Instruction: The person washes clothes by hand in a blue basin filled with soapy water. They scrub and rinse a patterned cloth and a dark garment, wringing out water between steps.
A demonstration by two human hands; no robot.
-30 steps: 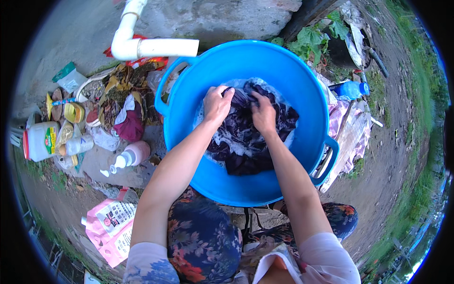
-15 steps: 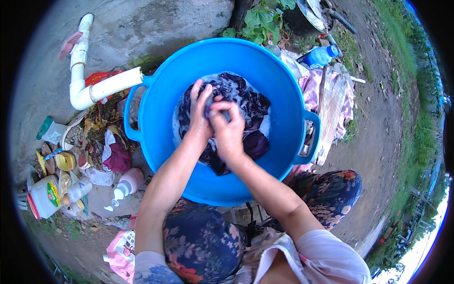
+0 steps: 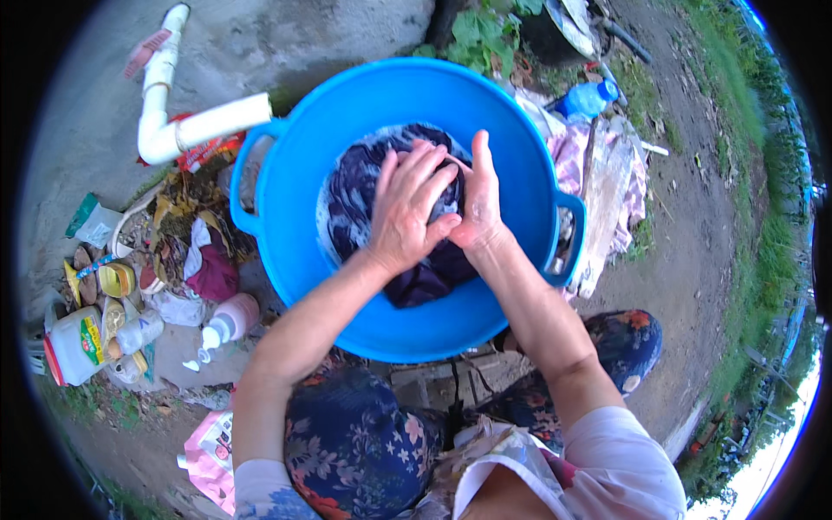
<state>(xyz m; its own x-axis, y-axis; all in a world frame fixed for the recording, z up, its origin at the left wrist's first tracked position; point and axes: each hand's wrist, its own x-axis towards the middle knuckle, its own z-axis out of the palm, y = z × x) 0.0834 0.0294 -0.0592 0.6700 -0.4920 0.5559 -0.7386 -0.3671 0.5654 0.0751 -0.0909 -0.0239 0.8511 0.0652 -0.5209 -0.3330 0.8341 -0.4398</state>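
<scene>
Dark cloth lies in blue tub, its 2 o'clock side covered. Left hand, fingers extended, overlaps right hand at its 3 o'clock, masking fingers; right's openness and either's grip on cloth, cannot tell.

Whitish short-sleeved top, dark blue trousers with a red and pale floral print

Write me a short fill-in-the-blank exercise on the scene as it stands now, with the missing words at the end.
1. The round plastic tub is ____ in colour.
2. The dark wet cloth lies ____ the tub, beneath the left hand and right hand.
3. The pink pump bottle is on the person's ____ side.
4. The trousers have a ____ print.

Missing words: blue; inside; left; floral.
</scene>
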